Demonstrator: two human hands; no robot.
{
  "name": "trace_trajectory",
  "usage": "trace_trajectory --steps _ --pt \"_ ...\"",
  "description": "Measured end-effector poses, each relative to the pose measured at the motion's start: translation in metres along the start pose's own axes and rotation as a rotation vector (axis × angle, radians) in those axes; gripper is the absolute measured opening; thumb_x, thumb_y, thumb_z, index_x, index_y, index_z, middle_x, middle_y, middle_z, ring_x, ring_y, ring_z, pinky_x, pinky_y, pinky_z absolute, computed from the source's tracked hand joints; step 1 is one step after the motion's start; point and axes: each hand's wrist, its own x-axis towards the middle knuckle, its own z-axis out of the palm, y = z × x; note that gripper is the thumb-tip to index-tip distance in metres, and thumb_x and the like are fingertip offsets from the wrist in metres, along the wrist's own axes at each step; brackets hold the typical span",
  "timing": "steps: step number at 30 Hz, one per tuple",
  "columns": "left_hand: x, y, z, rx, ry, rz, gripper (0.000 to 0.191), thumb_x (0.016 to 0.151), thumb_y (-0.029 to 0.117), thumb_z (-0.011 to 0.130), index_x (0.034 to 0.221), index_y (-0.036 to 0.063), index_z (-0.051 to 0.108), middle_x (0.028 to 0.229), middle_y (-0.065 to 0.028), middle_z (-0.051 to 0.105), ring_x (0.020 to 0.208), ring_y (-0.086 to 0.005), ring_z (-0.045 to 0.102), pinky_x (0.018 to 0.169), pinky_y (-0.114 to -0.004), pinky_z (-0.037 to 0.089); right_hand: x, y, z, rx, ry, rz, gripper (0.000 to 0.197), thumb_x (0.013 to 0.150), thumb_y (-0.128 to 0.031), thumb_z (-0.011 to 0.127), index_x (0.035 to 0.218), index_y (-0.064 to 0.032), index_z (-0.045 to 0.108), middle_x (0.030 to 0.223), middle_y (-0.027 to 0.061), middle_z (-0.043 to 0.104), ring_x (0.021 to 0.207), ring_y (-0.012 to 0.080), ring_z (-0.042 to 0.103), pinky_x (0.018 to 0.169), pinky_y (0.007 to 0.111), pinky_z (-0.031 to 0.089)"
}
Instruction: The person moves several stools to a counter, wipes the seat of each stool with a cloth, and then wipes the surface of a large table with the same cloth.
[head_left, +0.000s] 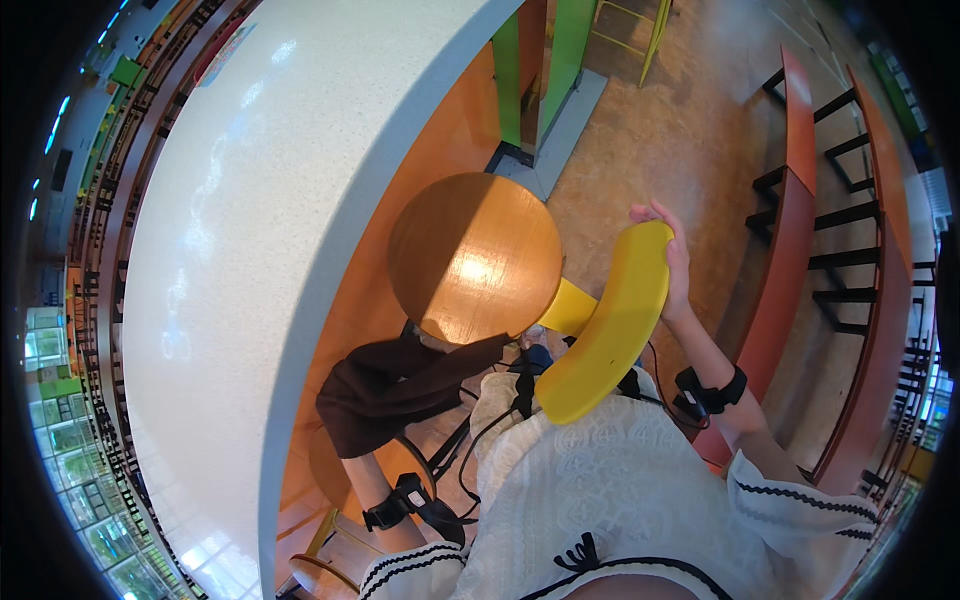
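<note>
A dark brown cloth (390, 386) hangs over my left hand and hides it; only the forearm shows below, with a black strapped device on the wrist. My right hand (675, 255) is at the top end of a yellow curved chair backrest (611, 322), its fingers bent around the far edge. Part of a yellow support (570, 306) joins the backrest near a round wooden seat (476, 255), which lies ahead of the cloth. One end of the cloth reaches the near edge of that seat.
A long white curved counter (225, 262) runs along the left, above an orange panel. Another round stool seat (330, 465) stands below my left arm. Red-orange benches (780, 262) with black legs line the right. A green-sided frame (562, 67) stands ahead. Cables hang by my body.
</note>
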Motion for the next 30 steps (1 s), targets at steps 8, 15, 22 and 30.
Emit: trace_trajectory --steps 8,15,22,30 --pt "0.058 0.076 0.057 0.689 -0.277 0.135 0.039 0.076 0.017 0.061 0.108 -0.0034 0.053 0.100 -0.0137 0.060 0.085 -0.0213 0.058 0.078 -0.032 0.048 0.000 0.000 0.009 -0.040 0.017 0.014 0.056 0.089 -0.045 0.033 0.126 -0.0030 0.038 0.119 0.0118 0.045 0.110 0.0197 0.042 0.096 0.031 0.029" --pt "0.102 -0.002 0.162 0.788 -0.330 0.185 0.039 0.077 0.020 0.060 0.107 -0.0033 0.054 0.098 -0.0132 0.060 0.083 -0.0218 0.058 0.075 -0.032 0.048 -0.002 0.001 0.013 -0.045 0.047 0.072 0.053 0.087 -0.042 0.034 0.125 -0.0046 0.037 0.119 0.0085 0.043 0.099 0.0152 0.045 0.087 0.028 0.035" --pt "0.137 0.001 0.264 0.686 -0.628 0.268 0.039 0.078 0.024 0.058 0.107 -0.0032 0.054 0.095 -0.0127 0.061 0.081 -0.0223 0.059 0.073 -0.031 0.048 -0.001 -0.008 0.011 0.120 0.076 0.248 0.055 0.088 -0.048 0.032 0.125 -0.0074 0.032 0.119 0.0104 0.041 0.105 0.0189 0.041 0.090 0.030 0.034" --pt "0.213 -0.044 0.310 0.401 -0.709 0.065 0.040 0.080 0.028 0.056 0.106 -0.0030 0.055 0.092 -0.0122 0.061 0.079 -0.0228 0.059 0.071 -0.031 0.048 0.004 -0.007 0.000 -0.061 -0.029 0.172 0.053 0.089 -0.046 0.030 0.125 -0.0070 0.033 0.123 0.0105 0.040 0.107 0.0179 0.040 0.093 0.032 0.031"
